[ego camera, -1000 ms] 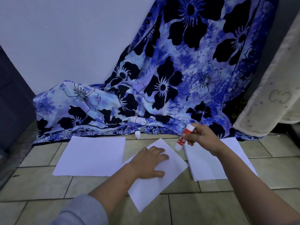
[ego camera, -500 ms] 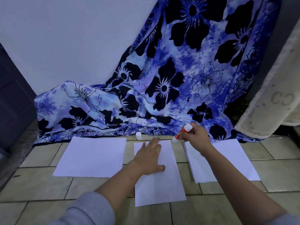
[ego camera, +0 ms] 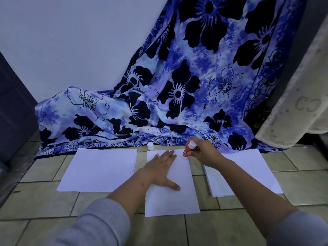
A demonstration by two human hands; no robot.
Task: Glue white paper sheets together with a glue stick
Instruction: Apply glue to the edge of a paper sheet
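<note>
A single white sheet [ego camera: 173, 199] lies straight on the tiled floor in the middle. My left hand [ego camera: 162, 170] presses flat on its upper half, fingers spread. My right hand [ego camera: 204, 151] grips a red and white glue stick [ego camera: 188, 149], its lower end touching the sheet's top right corner. A stack of white sheets [ego camera: 99, 167] lies to the left and another stack [ego camera: 248, 173] to the right, partly under my right forearm. The glue stick's white cap [ego camera: 150, 146] stands on the floor just beyond the middle sheet.
A blue and black flowered cloth [ego camera: 177, 96] hangs down the wall and bunches on the floor right behind the papers. A cream fabric [ego camera: 298, 96] hangs at the right. A dark panel [ego camera: 14, 110] stands at the left. Beige floor tiles [ego camera: 44, 199] surround the sheets.
The middle sheet has turned from a slant to straight under my left hand. My right hand brought the glue stick down onto the sheet's top right corner.
</note>
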